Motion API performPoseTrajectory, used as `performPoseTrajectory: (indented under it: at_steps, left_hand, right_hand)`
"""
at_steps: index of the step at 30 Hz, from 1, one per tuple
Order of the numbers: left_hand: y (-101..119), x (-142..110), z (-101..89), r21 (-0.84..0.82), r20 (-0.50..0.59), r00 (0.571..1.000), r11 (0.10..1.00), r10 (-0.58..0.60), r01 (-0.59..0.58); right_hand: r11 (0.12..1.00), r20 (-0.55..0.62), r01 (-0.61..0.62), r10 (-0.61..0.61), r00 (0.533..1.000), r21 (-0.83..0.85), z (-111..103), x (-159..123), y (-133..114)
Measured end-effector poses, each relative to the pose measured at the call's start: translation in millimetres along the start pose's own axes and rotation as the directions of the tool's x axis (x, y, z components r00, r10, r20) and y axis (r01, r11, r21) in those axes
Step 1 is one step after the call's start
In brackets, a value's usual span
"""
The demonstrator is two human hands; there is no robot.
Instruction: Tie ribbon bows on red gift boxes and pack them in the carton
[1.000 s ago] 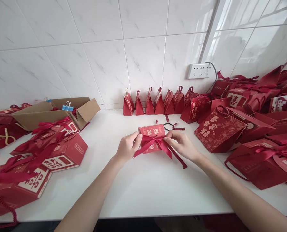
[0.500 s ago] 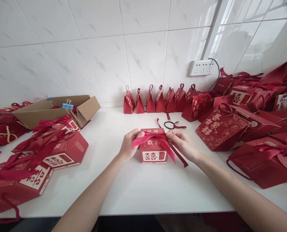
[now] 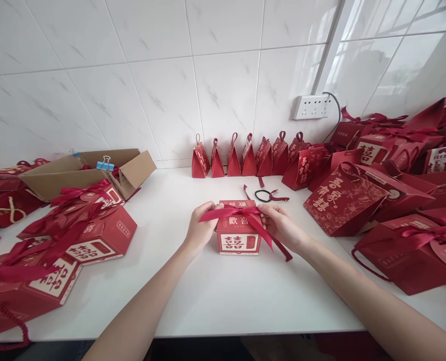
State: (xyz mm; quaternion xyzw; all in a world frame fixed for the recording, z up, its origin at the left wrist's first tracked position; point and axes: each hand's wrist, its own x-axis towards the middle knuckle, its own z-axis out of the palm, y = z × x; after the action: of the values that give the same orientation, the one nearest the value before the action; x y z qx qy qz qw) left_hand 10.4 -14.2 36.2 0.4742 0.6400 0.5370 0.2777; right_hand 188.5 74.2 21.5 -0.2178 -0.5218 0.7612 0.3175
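Note:
A small red gift box (image 3: pixel 239 244) with white panels and Chinese lettering stands on the white table in front of me. Across its top lies a red ribbon (image 3: pixel 258 228) gathered in a bow, with one tail hanging over the front right. My left hand (image 3: pixel 203 225) is closed at the bow's left side, fingers pinching the ribbon. At the right side of the bow, my right hand (image 3: pixel 281 223) pinches ribbon between thumb and fingers. A darker red strap (image 3: pixel 283 249) sticks out beside the box below my right hand. The fingertips are partly hidden by the ribbon.
Behind the box lies a black loop with a red tie (image 3: pixel 262 195). Several small triangular red boxes (image 3: pixel 233 163) line the tiled wall. More red gift boxes crowd the left (image 3: pixel 106 233) and right (image 3: pixel 411 255), and an open cardboard box (image 3: pixel 53 175) sits at back left.
The ribbon's left end now reaches a little farther left and lies flatter over my left hand. Both hands stay at the bow, and the box has hardly moved.

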Motion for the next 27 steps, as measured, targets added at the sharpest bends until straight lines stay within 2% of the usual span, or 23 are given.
performPoseTrajectory:
  at_steps: [3,7,12,19,24,27]
  left_hand:
    - [-1,-1,-1.1,0.028,0.006,1.0,0.999,-0.029,0.029]
    - [-1,0,-1.8,-0.034,0.059,0.994,0.995,-0.088,0.09]
    - [6,-3,-1.3,-0.114,0.249,0.958,0.978,-0.142,0.175]
    - [8,-6,-6.1,-0.158,0.405,0.908,0.97,-0.108,0.186]
    - [4,-5,-5.3,-0.261,0.39,0.917,0.944,-0.089,0.202]
    - [6,-4,-2.1,-0.278,0.357,0.926,0.932,-0.126,0.234]
  right_hand:
    - [1.0,-0.005,-0.002,0.002,1.0,-0.031,0,-1,0]
    - [0.991,-0.015,0.017,-0.019,1.0,-0.13,1,-2,-1]
    - [0.936,0.008,0.085,-0.087,0.996,-0.34,2,-4,-2]
    - [0.899,0.084,0.139,-0.115,0.99,-0.416,0,-10,-6]
    - [0.918,0.158,0.118,-0.061,0.985,-0.38,1,-14,-10]
    - [0.921,0.172,0.103,-0.04,0.984,-0.375,1,-14,-11]
